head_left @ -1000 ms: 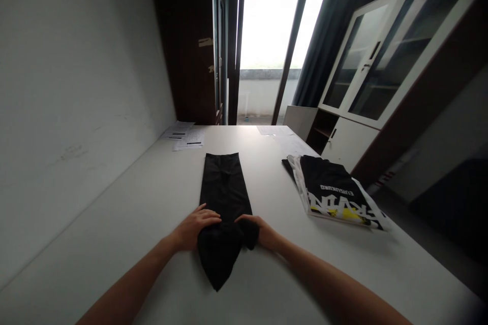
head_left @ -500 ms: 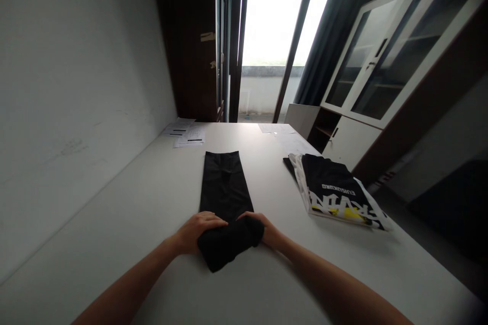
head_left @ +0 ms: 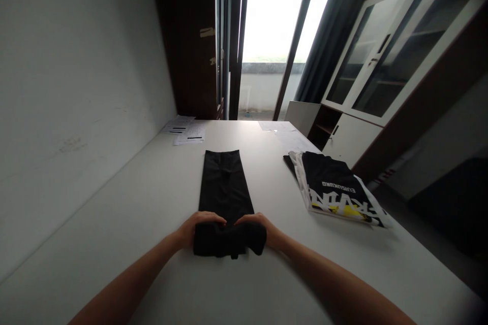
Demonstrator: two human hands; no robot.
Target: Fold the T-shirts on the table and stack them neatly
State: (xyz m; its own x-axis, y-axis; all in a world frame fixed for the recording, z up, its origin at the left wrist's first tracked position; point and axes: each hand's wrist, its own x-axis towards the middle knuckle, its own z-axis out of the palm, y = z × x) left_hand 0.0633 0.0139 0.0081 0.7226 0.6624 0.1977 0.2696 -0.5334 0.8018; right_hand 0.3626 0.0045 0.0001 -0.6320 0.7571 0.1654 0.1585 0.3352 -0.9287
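Observation:
A long strip of folded black cloth (head_left: 225,183), seemingly a garment, lies flat on the white table (head_left: 160,188). Its near end is rolled or folded over into a thick bundle between my hands. At the left side of that bundle, my left hand (head_left: 194,224) grips with the thumb over the top edge. My right hand (head_left: 263,226) holds the bundle's right side in the same way. The thumbs point toward each other near the middle, and most of the other fingers are hidden behind the cloth.
To the right lies a stack of folded shirts (head_left: 331,177), black and white with printed lettering. Paper sheets (head_left: 189,134) rest at the far left, more papers (head_left: 284,132) at the far right. A wall (head_left: 76,111) borders the left side; a glass-door cabinet (head_left: 366,56) stands beyond the right edge.
The near end of the black cloth has been pulled up and straightened; its hanging left corner is now tucked into an even bundle. Both hands stay on its sides.

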